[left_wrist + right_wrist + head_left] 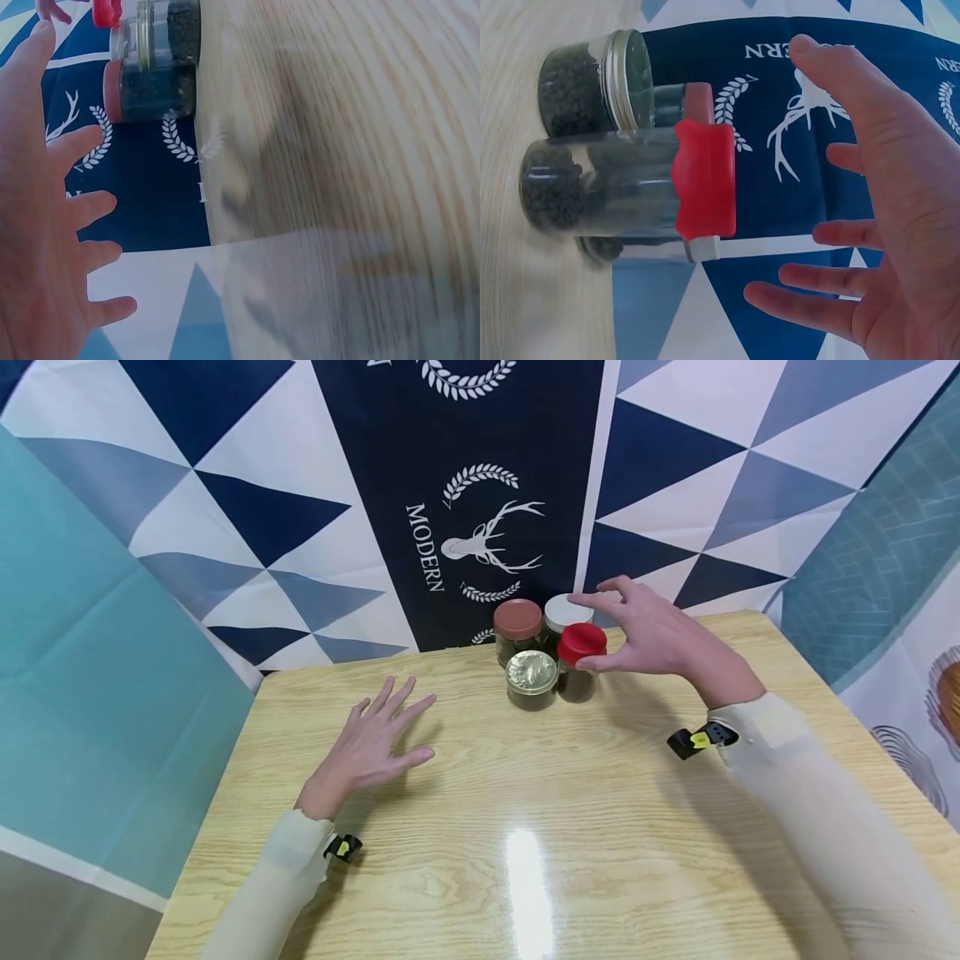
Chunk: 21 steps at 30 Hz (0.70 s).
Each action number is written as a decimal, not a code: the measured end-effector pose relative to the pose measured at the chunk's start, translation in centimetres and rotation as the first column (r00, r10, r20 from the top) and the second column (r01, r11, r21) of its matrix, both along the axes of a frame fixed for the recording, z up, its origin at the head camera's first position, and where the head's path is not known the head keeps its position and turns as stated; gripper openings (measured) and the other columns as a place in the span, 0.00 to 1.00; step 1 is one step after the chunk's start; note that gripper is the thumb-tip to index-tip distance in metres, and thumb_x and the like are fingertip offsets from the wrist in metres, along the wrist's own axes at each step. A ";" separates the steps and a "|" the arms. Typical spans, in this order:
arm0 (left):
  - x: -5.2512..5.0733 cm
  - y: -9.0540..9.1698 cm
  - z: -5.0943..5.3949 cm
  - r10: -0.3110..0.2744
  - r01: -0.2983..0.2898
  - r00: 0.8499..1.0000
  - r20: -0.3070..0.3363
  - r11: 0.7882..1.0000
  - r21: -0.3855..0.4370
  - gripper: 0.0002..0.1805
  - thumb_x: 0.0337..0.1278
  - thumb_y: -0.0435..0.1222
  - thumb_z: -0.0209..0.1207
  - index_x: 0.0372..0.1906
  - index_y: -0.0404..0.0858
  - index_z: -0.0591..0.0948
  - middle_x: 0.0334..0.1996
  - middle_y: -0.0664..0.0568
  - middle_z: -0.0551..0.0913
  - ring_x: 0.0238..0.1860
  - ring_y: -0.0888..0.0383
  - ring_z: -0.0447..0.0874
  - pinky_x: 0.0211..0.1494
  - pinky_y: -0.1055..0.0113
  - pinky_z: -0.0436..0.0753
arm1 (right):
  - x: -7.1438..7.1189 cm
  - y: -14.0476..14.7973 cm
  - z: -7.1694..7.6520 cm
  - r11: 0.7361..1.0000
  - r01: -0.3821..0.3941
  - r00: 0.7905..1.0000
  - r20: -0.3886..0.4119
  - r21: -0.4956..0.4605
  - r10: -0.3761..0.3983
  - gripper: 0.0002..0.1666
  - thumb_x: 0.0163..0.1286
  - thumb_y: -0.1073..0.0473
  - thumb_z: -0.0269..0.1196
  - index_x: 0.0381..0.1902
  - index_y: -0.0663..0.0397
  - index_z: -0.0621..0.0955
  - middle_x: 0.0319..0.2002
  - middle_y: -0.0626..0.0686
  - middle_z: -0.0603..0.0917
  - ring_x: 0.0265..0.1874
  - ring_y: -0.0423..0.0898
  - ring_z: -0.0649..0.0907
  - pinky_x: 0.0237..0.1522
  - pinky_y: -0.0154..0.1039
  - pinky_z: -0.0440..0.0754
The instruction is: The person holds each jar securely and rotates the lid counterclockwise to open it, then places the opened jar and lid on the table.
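Note:
Four jars would be several, so I describe each: a jar with a red lid (582, 645) stands at the front right of a close cluster. Beside it is a shorter jar with a metallic gold lid (532, 672). Behind them stand a jar with a brownish-pink lid (517, 620) and one with a white lid (567, 610). Dark granules fill the lower part of the red-lidded jar (600, 184). My right hand (660, 635) hovers above and right of the red lid, thumb and fingers spread, apart from it in the right wrist view. My left hand (367, 747) is over the table, fingers spread, holding nothing.
The wooden table (450, 860) meets a patterned cloth backdrop (285, 527) just behind the jars. Teal and patterned panels flank the left and right sides. Each sleeve cuff carries a small black wrist device (343, 847).

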<state>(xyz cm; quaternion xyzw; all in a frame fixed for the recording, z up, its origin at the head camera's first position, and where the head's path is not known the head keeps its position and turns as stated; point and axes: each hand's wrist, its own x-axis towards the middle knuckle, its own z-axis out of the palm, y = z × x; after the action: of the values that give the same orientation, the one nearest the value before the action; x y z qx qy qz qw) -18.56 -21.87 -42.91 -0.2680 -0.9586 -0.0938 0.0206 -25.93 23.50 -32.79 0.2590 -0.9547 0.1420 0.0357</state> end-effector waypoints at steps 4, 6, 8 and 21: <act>0.0 0.0 -0.1 -0.002 0.002 1.000 0.015 1.000 0.003 0.47 0.75 0.72 0.51 0.91 0.59 0.64 0.94 0.45 0.56 0.94 0.33 0.50 0.83 0.16 0.64 | -0.4 -0.5 -0.2 1.000 -0.003 1.000 -0.013 -0.001 0.003 0.51 0.66 0.35 0.78 0.84 0.39 0.76 0.76 0.68 0.75 0.69 0.69 0.78 0.63 0.69 0.85; 0.1 0.1 -0.2 -0.004 0.003 1.000 0.022 1.000 0.005 0.47 0.75 0.72 0.51 0.91 0.59 0.64 0.94 0.45 0.56 0.94 0.33 0.49 0.83 0.17 0.64 | -0.6 -0.7 -0.4 1.000 -0.004 1.000 -0.026 0.002 0.004 0.49 0.66 0.35 0.78 0.82 0.40 0.78 0.74 0.66 0.77 0.67 0.67 0.78 0.61 0.67 0.86; 0.0 0.2 -0.2 -0.005 0.005 1.000 0.023 1.000 0.005 0.46 0.75 0.71 0.52 0.91 0.59 0.64 0.94 0.44 0.56 0.94 0.33 0.49 0.83 0.17 0.64 | -0.8 -0.8 -0.6 1.000 -0.007 0.999 -0.032 0.006 0.007 0.48 0.66 0.35 0.79 0.80 0.41 0.79 0.72 0.66 0.78 0.65 0.67 0.78 0.59 0.65 0.85; -0.2 0.1 -0.6 -0.004 0.004 1.000 0.028 1.000 0.008 0.47 0.76 0.73 0.49 0.91 0.59 0.63 0.94 0.44 0.57 0.94 0.33 0.49 0.83 0.18 0.65 | -1.9 -1.9 -3.0 1.000 -0.011 1.000 0.004 -0.002 0.011 0.43 0.68 0.40 0.79 0.77 0.44 0.82 0.72 0.67 0.77 0.66 0.69 0.76 0.53 0.64 0.92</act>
<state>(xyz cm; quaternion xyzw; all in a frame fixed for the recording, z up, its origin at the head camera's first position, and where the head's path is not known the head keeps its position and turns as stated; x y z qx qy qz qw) -18.71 -21.76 -43.51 -0.2684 -0.9579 -0.1013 0.0083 -27.83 21.57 -35.79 0.2642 -0.9532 0.1435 0.0331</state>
